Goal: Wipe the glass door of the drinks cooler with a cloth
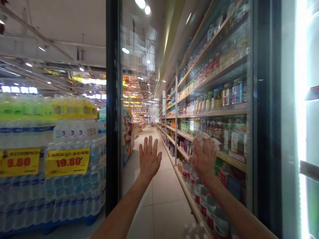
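A tall glass door [139, 36] in a dark frame stands in front of me. My left hand [149, 157] lies flat against its pane at the lower middle, fingers spread and holding nothing. To the right, my right hand [204, 161] presses a crumpled white cloth [216, 143] on the same glass. That hand is blurred, and its palm and fingers cover most of the cloth.
Shelves of bottled drinks [211, 99] appear in the pane on the right, beside a tiled aisle [164, 186]. Stacked water bottles [74, 189] with yellow price signs [67, 162] stand left of the door frame [112, 106]. A bright light strip [301, 99] runs down the far right.
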Tool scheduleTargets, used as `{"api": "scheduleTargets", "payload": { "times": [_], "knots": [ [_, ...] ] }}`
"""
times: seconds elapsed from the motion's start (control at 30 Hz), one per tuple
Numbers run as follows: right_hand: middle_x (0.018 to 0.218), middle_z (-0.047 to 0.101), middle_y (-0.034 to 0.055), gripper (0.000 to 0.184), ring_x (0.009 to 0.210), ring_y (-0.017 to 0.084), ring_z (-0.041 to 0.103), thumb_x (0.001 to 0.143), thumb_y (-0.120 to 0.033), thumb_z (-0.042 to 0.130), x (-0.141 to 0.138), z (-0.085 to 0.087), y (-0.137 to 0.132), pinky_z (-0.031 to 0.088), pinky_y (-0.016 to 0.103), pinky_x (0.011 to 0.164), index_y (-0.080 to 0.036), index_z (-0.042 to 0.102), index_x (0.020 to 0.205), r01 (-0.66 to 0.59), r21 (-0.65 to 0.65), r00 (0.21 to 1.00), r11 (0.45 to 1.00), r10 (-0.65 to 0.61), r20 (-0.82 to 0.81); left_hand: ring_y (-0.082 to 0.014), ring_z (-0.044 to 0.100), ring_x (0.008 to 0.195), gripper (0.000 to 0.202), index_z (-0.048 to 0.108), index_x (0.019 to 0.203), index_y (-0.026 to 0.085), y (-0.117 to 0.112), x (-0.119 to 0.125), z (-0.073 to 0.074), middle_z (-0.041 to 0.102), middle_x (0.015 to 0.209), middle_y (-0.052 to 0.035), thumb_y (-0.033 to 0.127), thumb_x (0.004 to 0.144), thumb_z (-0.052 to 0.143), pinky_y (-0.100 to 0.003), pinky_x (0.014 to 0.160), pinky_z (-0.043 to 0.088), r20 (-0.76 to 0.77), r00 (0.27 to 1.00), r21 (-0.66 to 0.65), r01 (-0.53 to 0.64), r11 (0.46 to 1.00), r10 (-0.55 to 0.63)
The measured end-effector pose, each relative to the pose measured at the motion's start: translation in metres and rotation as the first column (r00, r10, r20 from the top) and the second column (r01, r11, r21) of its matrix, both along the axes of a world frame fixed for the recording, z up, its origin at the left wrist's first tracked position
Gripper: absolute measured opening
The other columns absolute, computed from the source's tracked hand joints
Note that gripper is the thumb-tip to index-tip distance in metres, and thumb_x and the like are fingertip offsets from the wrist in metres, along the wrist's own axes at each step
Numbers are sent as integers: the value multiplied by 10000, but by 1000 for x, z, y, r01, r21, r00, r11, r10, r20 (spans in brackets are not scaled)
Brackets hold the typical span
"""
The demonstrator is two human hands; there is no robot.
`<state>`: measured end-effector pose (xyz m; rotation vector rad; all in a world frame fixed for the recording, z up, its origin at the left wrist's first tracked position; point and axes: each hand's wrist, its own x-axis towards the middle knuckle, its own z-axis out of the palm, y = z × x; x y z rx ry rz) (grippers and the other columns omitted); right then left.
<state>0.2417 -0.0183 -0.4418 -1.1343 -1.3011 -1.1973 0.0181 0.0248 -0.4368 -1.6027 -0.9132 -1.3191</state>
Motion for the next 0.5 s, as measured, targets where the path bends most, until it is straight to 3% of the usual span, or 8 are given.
{"api": "scheduleTargets", "payload": {
  "times": [0.1, 0.2, 0.27, 0.37, 0.43, 0.5],
  "knots": [
    [1318, 470, 78, 442, 1291, 284, 326, 774, -260, 508, -47, -17, 2, 202, 519, 1056, -300, 523, 1214, -92, -195, 946, 976, 147, 289, -243, 126, 1366, 539, 308, 1365, 155, -1, -1, -5, 277, 1438, -145, 272, 858, 444, -485, 1091, 174, -6, 1000, -1, 1, 1000, -1],
    [1290, 503, 42, 438, 1271, 265, 361, 763, -273, 530, -30, -28, 0, 174, 514, 1070, -343, 533, 1195, -90, -196, 921, 976, 157, 356, -245, 138, 1364, 533, 327, 1355, 155, -1, -3, -8, 301, 1429, -146, 267, 851, 458, -476, 1092, 181, -18, 1000, -5, -7, 1000, 7],
    [1323, 466, 71, 434, 1276, 291, 354, 774, -253, 507, 10, -30, -3, 198, 535, 1056, -311, 537, 1203, -23, -102, 971, 995, 46, 235, -249, 136, 1363, 529, 336, 1350, 152, -2, -4, -10, 311, 1423, -149, 260, 848, 460, -476, 1091, 182, -30, 1000, -9, -1, 1000, 1],
    [1396, 358, 146, 455, 1301, 344, 299, 811, -239, 457, 61, -26, -6, 254, 566, 1019, -212, 495, 1263, 97, 52, 990, 994, -91, -112, -251, 122, 1365, 531, 329, 1353, 148, -2, -2, -14, 315, 1420, -156, 250, 848, 454, -485, 1091, 175, -23, 1000, -19, 15, 1000, -15],
    [1419, 307, 178, 482, 1307, 364, 275, 829, -247, 429, 65, -24, -6, 276, 589, 995, -176, 442, 1305, 121, 98, 965, 988, -94, -243, -257, 115, 1366, 538, 318, 1358, 143, -2, 1, -17, 310, 1421, -164, 251, 849, 454, -498, 1088, 168, -3, 1000, -25, 17, 1000, -17],
    [1424, 297, 177, 496, 1314, 367, 258, 827, -250, 424, 39, -26, -4, 277, 600, 990, -184, 421, 1318, 77, 84, 979, 993, -60, -193, -266, 108, 1366, 548, 312, 1360, 133, -3, 4, -20, 299, 1423, -175, 253, 847, 461, -509, 1085, 162, 15, 1000, -34, 18, 999, -17]
  ]
}}
